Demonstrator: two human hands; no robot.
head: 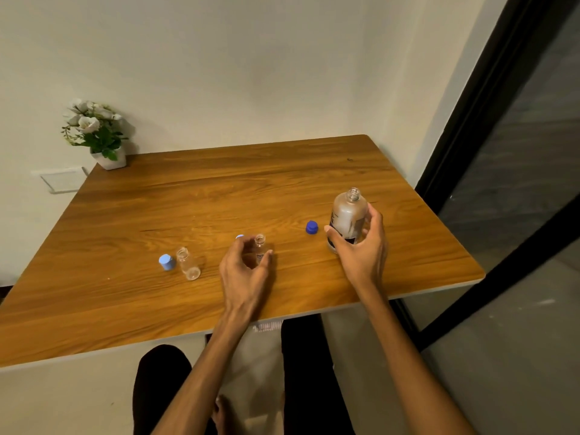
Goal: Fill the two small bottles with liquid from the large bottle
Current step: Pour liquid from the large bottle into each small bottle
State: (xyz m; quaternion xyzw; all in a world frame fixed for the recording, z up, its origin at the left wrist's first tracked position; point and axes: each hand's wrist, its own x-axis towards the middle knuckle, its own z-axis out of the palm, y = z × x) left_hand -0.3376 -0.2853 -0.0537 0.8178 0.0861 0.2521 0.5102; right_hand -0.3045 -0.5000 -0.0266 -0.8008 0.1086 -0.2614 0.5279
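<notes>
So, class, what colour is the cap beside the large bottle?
Dark blue cap, clearest in the head view.

Warm, dim indoor light, yellowish cast over the whole scene. The wooden brown tabletop carries a soft sheen across its far middle; no hard glare. Shadows soft and short: the white-flowered plant in a white pot throws a faint shadow rightward on the cream wall. The dark glass panel with black frame at right is murky, little detail. Wide-angle distortion bends the tabletop edges and frame lines. Overall slightly soft; clear small bottles hard to resolve, near bottom edge darkest.
</notes>
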